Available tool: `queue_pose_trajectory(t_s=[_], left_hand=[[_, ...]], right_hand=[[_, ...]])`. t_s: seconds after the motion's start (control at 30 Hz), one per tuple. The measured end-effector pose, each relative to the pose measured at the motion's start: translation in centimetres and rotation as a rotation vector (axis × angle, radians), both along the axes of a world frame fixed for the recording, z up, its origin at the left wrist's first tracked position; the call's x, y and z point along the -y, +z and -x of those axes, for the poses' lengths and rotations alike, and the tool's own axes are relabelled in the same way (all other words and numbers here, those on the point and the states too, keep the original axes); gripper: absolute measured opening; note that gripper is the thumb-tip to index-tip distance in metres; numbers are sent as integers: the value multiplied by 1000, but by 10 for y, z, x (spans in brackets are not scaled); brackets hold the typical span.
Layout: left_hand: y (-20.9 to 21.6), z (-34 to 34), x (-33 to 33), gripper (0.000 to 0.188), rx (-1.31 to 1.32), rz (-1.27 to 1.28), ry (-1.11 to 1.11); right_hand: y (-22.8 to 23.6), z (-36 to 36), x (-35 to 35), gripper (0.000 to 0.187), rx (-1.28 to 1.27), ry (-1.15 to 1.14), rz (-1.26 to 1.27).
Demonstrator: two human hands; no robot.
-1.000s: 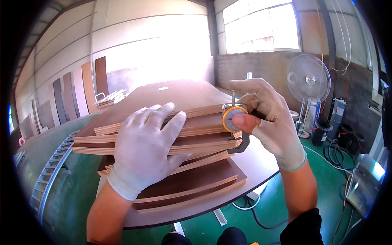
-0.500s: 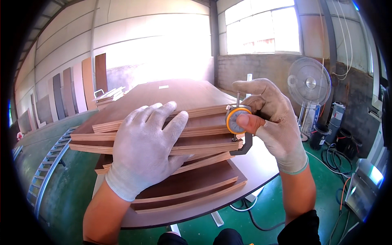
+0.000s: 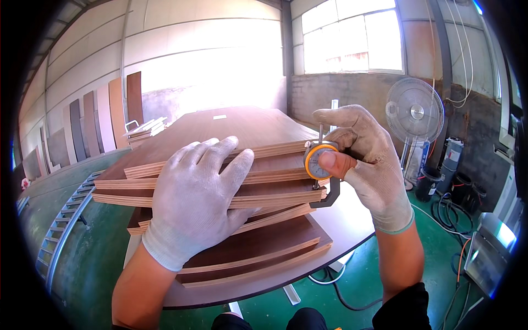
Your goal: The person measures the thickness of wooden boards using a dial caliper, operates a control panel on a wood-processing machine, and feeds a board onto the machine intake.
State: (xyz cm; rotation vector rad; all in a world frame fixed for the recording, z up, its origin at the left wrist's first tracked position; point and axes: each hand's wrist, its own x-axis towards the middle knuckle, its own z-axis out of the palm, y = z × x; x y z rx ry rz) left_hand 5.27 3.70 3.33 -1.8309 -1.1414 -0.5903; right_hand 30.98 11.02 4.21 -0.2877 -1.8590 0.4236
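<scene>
My right hand [image 3: 371, 168], in a pale work glove, holds a dial thickness gauge [image 3: 314, 165] with a yellow-ringed face and a dark C-shaped frame. The thumb presses on the dial and the index finger reaches above the plunger. The gauge's jaw sits around the edge of a brown-faced plywood board [image 3: 280, 199], near its right corner. My left hand [image 3: 195, 192], gloved too, lies over the front edges of the stack with fingers stretched across the boards. Its thumb is tucked below that board's edge, so the hand clasps it. More plywood boards [image 3: 258, 253] lie fanned out beneath.
The stack rests on a pale table [image 3: 349, 220] with a dark rim. An aluminium ladder [image 3: 63, 220] lies on the green floor at left. A standing fan [image 3: 416, 113], black buckets [image 3: 428, 184] and coiled hoses [image 3: 454, 217] are at right. Panels [image 3: 115, 113] lean on the wall.
Almost nothing differs. Both hands and the gauge stay in place on the board; the background has shifted very slightly in the view.
</scene>
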Motion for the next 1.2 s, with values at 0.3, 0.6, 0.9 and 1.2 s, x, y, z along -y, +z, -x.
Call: queue_pose_trajectory(t_s=[0.3,0.6,0.9,1.2], left_hand=[[-1,0,-1,79,-6,-10,-3],[-2,-1,-2,77,-9,-21,-31],[-5,-4,-4,76,-9,-22,-47],[-6,-6,-2,70,-23,-28,-22]], right_hand=[[3,-3,-1,45,13,38,-3],[6,-6,0,45,44,29,-11],[5,-11,1,49,75,-6,17],[-2,-9,-5,57,76,41,-77]])
